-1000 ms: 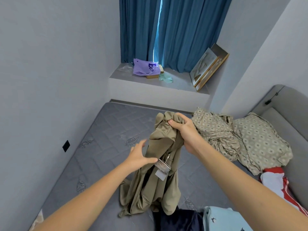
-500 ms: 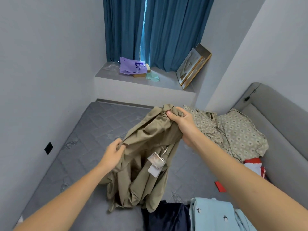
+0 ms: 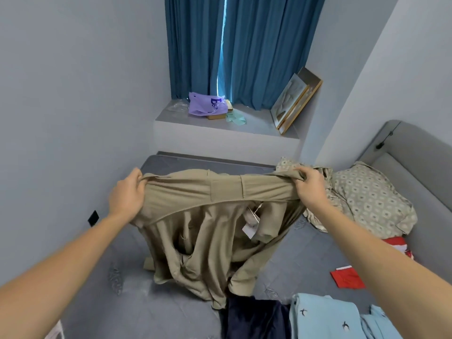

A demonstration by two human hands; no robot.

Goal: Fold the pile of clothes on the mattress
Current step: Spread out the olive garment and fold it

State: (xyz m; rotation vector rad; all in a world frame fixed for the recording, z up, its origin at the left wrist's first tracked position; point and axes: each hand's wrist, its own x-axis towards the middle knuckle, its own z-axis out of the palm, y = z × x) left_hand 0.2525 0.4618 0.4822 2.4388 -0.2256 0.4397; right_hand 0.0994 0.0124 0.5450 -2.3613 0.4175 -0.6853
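Head view: both hands (image 3: pixel 127 192) (image 3: pixel 309 185) gripping khaki garment (image 3: pixel 208 231), outstretched

The room is bright with soft, even light. A thin strip of daylight shines through the gap in the blue curtains (image 3: pixel 239 50). Shadows are faint and soft. The wide lens bends the walls and stretches the arms near the edges. Everything looks fairly sharp.
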